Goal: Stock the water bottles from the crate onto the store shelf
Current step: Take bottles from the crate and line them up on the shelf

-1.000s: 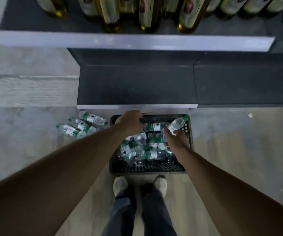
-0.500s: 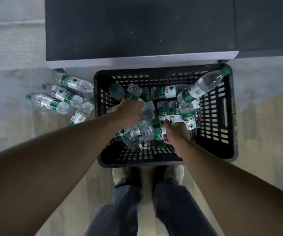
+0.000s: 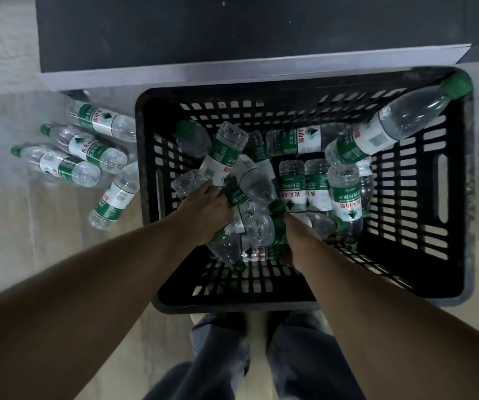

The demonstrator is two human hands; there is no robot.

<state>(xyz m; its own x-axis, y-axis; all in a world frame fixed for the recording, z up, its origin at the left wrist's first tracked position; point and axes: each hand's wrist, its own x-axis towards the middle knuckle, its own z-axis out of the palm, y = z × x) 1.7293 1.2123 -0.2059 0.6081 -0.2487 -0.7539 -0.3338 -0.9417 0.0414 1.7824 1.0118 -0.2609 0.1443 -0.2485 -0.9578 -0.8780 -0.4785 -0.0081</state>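
A black slatted crate (image 3: 460,197) stands on the floor in front of the low dark shelf (image 3: 232,69). Several clear water bottles with green caps and green-white labels lie jumbled in the crate's left half (image 3: 316,186). One bottle (image 3: 391,125) leans up against the far right corner. My left hand (image 3: 206,207) is down in the pile, fingers curled round a bottle (image 3: 226,241) beneath it. My right hand (image 3: 299,238) grips a bottle lying crosswise (image 3: 264,232) near the crate's front; its fingers are hidden.
Several more bottles (image 3: 88,148) lie loose on the floor left of the crate. The crate's right half shows bare slatted bottom. My legs and shoes (image 3: 221,350) stand right behind the crate's near wall.
My head has dropped closer to the crate. The left hand went from the far rim into the pile. The right hand left the raised bottle leaning in the corner and took hold lower down.
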